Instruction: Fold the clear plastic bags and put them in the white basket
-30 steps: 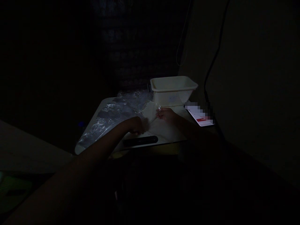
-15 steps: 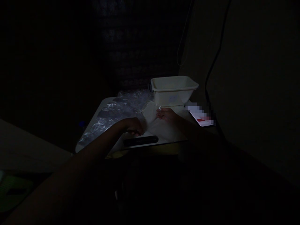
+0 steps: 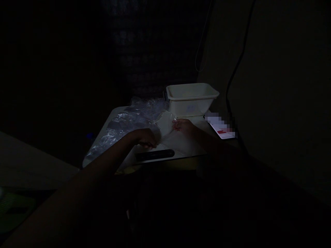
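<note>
My left hand [image 3: 147,138] is closed on one end of a thin clear plastic bag [image 3: 165,137], just above the dark handle slot of the white board. My right hand [image 3: 182,125] pinches the other end of this bag, in front of the white tub. The bag stretches between the two hands. More clear plastic bags [image 3: 124,122] lie in a crumpled heap along the left side of the board [image 3: 184,146]. The picture is very dark, so the fingertips are hard to make out.
An open white tub [image 3: 191,105] stands at the back of the board. To its right lies a phone [image 3: 221,129] with a lit screen. A dark cable [image 3: 240,58] hangs down the right wall. Something green [image 3: 15,210] shows at the lower left.
My left hand has shifted very slightly up and left, and the plastic between my hands shows as a narrower strip. My right hand is almost where it was.
</note>
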`<state>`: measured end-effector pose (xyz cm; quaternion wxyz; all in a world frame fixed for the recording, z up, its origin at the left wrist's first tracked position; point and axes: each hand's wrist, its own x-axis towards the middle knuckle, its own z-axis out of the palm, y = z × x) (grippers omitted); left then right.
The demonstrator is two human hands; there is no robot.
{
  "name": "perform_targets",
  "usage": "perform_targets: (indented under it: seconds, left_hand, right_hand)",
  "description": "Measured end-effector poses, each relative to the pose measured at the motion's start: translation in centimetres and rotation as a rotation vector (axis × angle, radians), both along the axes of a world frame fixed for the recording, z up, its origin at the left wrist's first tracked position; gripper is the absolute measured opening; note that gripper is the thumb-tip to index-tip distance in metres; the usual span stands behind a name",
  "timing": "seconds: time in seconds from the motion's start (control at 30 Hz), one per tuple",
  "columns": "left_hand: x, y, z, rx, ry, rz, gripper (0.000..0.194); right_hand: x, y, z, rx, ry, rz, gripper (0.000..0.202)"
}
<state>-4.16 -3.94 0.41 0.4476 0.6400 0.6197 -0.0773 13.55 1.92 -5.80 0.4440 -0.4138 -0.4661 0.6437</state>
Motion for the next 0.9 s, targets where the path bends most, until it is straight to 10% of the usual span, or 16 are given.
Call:
perform_targets:
  seconds: [0.43, 0.9]
  left_hand:
    - [2.0, 0.4, -0.6, 0.11, -0.147, 0.257, 0.056]
    - [2.6, 0.1, -2.1, 0.466, 0.283, -0.079, 0.024]
  right_hand:
    - [0.0, 0.0, 0.1, -0.014, 0.022, -0.019, 0.014]
    - [1.0, -0.2, 1.0, 0.03, -0.051, -0.014, 0.014]
